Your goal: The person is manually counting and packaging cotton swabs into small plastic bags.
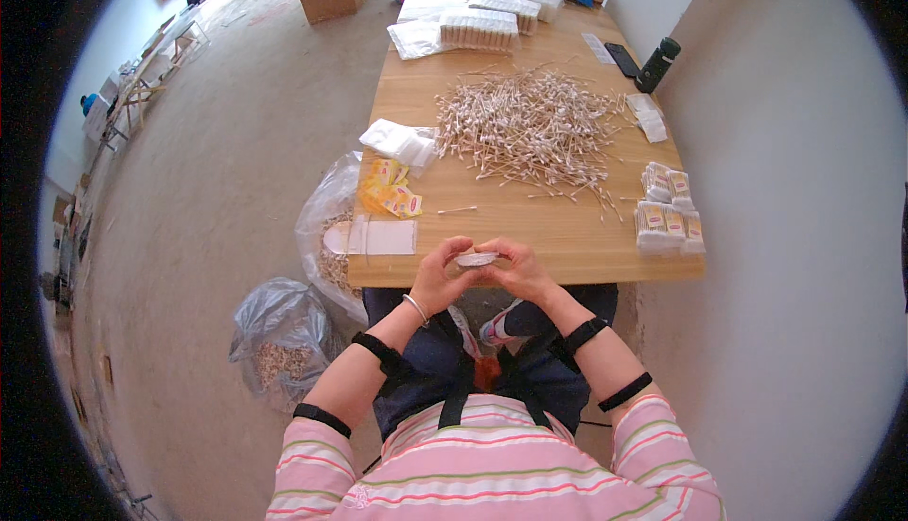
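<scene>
Over the table's near edge, my left hand (439, 277) and my right hand (520, 271) are closed around a bundle of cotton swabs (476, 259). Its white tips show between the curved fingers, while the rest of the bundle is hidden. Beyond my hands a large loose heap of cotton swabs (530, 129) covers the middle of the wooden table (558, 233). One single cotton swab (457, 210) lies apart, in front of the heap. To the left are yellow printed cards (390, 190), white plastic bags (397, 142) and a flat white piece (388, 237).
Filled swab packs (667, 223) are stacked at the right edge. Behind them stand a dark bottle (659, 64) and a phone (622, 60). Wrapped swab bundles (478, 29) lie at the back. Two plastic sacks (326, 190) (284, 318) sit on the floor; a wall (766, 237) rises at right.
</scene>
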